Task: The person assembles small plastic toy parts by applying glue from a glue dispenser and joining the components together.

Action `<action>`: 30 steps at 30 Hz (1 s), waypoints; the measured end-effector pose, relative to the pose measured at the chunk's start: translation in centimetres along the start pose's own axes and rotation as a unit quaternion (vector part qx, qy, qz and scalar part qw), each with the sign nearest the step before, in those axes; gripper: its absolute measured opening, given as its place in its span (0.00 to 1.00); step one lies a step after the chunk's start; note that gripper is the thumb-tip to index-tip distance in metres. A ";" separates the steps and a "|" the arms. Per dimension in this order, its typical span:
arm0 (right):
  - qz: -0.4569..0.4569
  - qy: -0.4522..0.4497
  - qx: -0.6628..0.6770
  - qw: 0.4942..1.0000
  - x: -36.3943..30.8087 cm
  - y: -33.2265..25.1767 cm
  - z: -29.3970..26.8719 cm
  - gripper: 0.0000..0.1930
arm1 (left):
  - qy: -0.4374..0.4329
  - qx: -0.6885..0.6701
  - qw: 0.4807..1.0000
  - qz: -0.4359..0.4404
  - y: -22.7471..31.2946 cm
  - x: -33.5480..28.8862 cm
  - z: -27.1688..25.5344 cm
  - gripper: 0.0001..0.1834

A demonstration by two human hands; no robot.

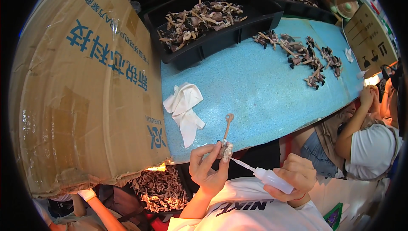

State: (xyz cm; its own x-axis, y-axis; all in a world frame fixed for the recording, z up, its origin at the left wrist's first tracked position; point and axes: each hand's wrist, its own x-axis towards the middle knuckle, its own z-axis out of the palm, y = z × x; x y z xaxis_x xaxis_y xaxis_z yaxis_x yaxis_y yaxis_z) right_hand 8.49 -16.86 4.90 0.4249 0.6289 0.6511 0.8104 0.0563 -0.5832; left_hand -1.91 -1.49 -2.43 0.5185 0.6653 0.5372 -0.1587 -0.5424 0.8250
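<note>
My left hand [208, 173] pinches a small pale and dark figurine [227, 150] just past the table's near edge. From the figurine a thin brown stick-like piece [228, 125] with a rounded end points up and away. In my right hand [295, 173] is a white squeeze bottle [273, 180], gripped on its side. Its long thin nozzle [242, 163] slants left, with the tip at or very near the figurine; whether they touch I cannot tell. A crumpled white cloth [187, 110] lies on the blue tabletop [255, 99] beyond my left hand.
A tall cardboard box [89, 116] walls off the left side. At the back stands a black bin [216, 46] heaped with similar figurines; more figurines [310, 57] lie on the table at right. Another bin of parts [163, 188] sits below. A co-worker [369, 146] is at right.
</note>
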 end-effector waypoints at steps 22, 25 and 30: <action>0.007 0.023 0.013 1.000 -0.2 0.6 0.5 0.15 | 0.002 -0.033 0.999 -0.034 0.1 -0.5 0.0 0.20; -0.004 0.009 0.027 1.000 -0.1 0.6 0.2 0.17 | 0.001 -0.036 0.999 -0.035 0.1 -0.4 0.0 0.20; -0.001 0.014 0.022 1.000 -0.1 0.3 0.1 0.18 | 0.002 -0.043 0.998 -0.042 0.1 -0.6 0.0 0.20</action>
State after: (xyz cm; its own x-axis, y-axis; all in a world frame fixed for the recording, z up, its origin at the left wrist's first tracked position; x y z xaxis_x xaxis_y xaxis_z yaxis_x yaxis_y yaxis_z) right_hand 8.67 -16.81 4.57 0.4345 0.6076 0.6649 0.7926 0.0926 -0.6026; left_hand -2.23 -1.92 -2.65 0.5304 0.7082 0.4661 -0.1861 -0.4391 0.8790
